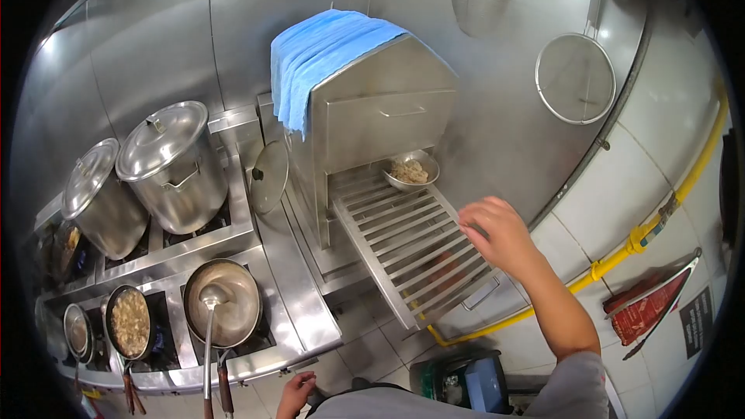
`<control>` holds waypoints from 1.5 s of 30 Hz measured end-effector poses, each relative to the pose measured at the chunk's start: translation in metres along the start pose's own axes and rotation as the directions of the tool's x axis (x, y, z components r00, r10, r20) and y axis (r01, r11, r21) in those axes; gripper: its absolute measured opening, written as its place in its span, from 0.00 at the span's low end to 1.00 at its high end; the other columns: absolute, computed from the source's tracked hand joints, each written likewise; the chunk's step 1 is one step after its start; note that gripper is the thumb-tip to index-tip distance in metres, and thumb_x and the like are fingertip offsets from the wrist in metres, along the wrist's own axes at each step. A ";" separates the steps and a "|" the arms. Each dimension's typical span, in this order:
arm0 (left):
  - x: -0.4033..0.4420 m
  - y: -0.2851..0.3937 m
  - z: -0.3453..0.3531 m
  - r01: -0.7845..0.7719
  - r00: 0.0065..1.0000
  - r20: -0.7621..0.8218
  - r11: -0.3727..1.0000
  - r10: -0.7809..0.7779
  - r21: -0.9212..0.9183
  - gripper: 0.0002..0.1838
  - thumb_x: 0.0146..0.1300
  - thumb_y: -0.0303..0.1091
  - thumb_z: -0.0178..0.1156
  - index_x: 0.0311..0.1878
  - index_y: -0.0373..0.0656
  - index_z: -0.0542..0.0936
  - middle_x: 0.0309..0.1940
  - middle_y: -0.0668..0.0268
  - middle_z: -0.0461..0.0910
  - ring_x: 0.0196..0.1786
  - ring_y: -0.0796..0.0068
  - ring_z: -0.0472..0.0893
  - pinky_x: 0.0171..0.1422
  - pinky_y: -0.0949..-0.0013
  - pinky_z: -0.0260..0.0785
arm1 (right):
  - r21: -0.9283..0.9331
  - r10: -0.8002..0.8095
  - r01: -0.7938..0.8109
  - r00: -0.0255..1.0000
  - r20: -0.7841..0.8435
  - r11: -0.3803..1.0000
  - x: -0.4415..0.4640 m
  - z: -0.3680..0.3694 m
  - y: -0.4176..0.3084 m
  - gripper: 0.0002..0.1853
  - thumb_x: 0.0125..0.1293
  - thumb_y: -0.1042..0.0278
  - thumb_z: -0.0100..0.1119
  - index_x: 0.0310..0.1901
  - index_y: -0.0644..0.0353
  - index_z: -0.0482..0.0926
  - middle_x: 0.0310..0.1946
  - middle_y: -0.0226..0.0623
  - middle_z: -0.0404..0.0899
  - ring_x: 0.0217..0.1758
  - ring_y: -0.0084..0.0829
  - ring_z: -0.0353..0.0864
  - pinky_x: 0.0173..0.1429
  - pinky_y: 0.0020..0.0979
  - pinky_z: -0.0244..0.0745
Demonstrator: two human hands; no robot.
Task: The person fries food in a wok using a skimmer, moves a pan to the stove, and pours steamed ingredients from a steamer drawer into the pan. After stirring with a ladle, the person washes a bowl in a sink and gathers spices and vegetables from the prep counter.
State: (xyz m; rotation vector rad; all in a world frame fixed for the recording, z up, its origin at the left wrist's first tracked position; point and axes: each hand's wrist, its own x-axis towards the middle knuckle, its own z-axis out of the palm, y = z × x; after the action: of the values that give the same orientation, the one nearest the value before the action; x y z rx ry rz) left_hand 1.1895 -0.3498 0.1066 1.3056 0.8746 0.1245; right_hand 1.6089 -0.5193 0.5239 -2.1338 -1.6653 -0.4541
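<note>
My right hand [499, 233] is over the right side of a slatted metal rack [407, 233], which is pulled out of a steel cabinet [380, 116]. Its fingers are loosely bent, with a gap at the thumb, and I see nothing in them. A metal bowl [411, 170] of pale, shredded-looking food sits at the back of the rack, apart from that hand. Low in the view, near my body, is my left hand [296, 394]. Its fingers are slightly curled and no object shows in them.
Pans, including one with a ladle [213, 296] and one of chunky food [130, 323], stand on the stove at left. Two lidded pots [174, 171] are behind. A blue towel [334, 54] drapes the cabinet. Strainers [575, 77] and a yellow pipe [641, 237] line the wall.
</note>
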 end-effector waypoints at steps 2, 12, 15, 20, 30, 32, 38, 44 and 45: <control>-0.004 0.002 0.000 -0.003 1.000 -0.024 1.000 0.003 -0.017 0.17 0.65 0.33 0.58 0.55 0.37 0.75 0.48 0.61 0.79 0.44 0.71 0.79 0.44 0.68 0.77 | -0.028 -0.046 0.049 0.994 0.095 0.998 0.020 0.029 0.027 0.08 0.55 0.70 0.63 0.37 0.59 0.79 0.44 0.37 0.80 0.52 0.41 0.75 0.55 0.38 0.69; -0.016 0.003 -0.007 0.027 0.995 -0.089 0.995 -0.036 -0.101 0.17 0.65 0.33 0.59 0.54 0.37 0.75 0.47 0.62 0.79 0.43 0.73 0.79 0.45 0.67 0.77 | -0.437 0.120 0.096 0.890 0.441 0.894 0.084 0.159 0.090 0.15 0.55 0.72 0.60 0.46 0.60 0.80 0.55 0.39 0.73 0.67 0.45 0.62 0.67 0.48 0.60; -0.019 0.003 -0.006 0.024 0.995 -0.090 0.994 -0.034 -0.108 0.17 0.65 0.33 0.59 0.54 0.37 0.75 0.47 0.62 0.79 0.43 0.74 0.78 0.46 0.67 0.77 | -0.383 0.133 0.097 0.836 0.532 0.919 0.079 0.144 0.076 0.16 0.56 0.74 0.58 0.47 0.59 0.80 0.52 0.40 0.74 0.67 0.44 0.63 0.67 0.46 0.60; -0.014 0.002 -0.006 -0.038 0.999 -0.012 0.999 0.038 -0.036 0.18 0.65 0.33 0.60 0.56 0.37 0.74 0.49 0.62 0.79 0.44 0.74 0.79 0.46 0.69 0.76 | -0.033 -0.115 0.154 0.846 0.520 0.988 0.023 0.047 -0.004 0.17 0.58 0.65 0.61 0.49 0.58 0.80 0.55 0.41 0.75 0.63 0.42 0.69 0.64 0.37 0.65; -0.028 0.199 0.053 -0.240 0.948 0.145 0.934 0.285 -0.265 0.14 0.65 0.26 0.56 0.54 0.33 0.76 0.50 0.59 0.79 0.47 0.70 0.81 0.49 0.69 0.75 | 0.584 -0.055 -0.311 0.850 0.523 0.750 -0.100 -0.095 -0.022 0.14 0.55 0.69 0.69 0.44 0.60 0.83 0.32 0.35 0.82 0.30 0.32 0.80 0.34 0.27 0.72; -0.021 0.236 0.067 -0.241 0.945 0.168 0.945 0.280 -0.222 0.14 0.65 0.27 0.57 0.53 0.34 0.76 0.50 0.59 0.79 0.48 0.69 0.81 0.48 0.69 0.76 | 0.568 -0.006 -0.262 0.904 0.427 0.780 -0.109 -0.072 -0.009 0.12 0.56 0.70 0.68 0.43 0.60 0.83 0.32 0.38 0.81 0.30 0.30 0.79 0.35 0.26 0.72; 0.017 0.303 0.130 -0.291 0.915 0.209 0.924 0.344 -0.247 0.14 0.65 0.32 0.59 0.52 0.36 0.75 0.47 0.62 0.78 0.45 0.72 0.80 0.45 0.69 0.77 | 0.225 0.511 -0.552 0.832 0.215 0.803 -0.079 -0.023 0.019 0.11 0.59 0.69 0.61 0.43 0.61 0.82 0.37 0.40 0.82 0.40 0.35 0.79 0.46 0.31 0.72; 0.043 0.323 0.166 -0.111 0.951 0.257 0.966 0.172 -0.234 0.14 0.64 0.38 0.61 0.45 0.39 0.74 0.38 0.67 0.76 0.39 0.74 0.81 0.37 0.71 0.78 | -0.206 0.384 -0.333 0.871 0.308 0.920 -0.065 0.031 0.055 0.14 0.63 0.59 0.55 0.43 0.59 0.82 0.40 0.43 0.82 0.46 0.46 0.78 0.54 0.40 0.70; 0.047 0.324 0.168 -0.080 0.954 0.264 0.969 0.142 -0.234 0.14 0.63 0.38 0.62 0.44 0.39 0.74 0.38 0.67 0.76 0.38 0.76 0.79 0.37 0.71 0.78 | -0.259 0.421 -0.338 0.801 0.425 0.905 -0.058 0.037 0.057 0.15 0.63 0.58 0.54 0.41 0.60 0.83 0.39 0.44 0.82 0.46 0.46 0.78 0.54 0.41 0.70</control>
State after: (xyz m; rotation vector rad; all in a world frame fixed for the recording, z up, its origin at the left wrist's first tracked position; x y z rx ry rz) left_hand 1.4497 -0.3576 0.3660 1.1302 0.5293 0.1193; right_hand 1.6507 -0.5620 0.4572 -2.7985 -1.3840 0.0650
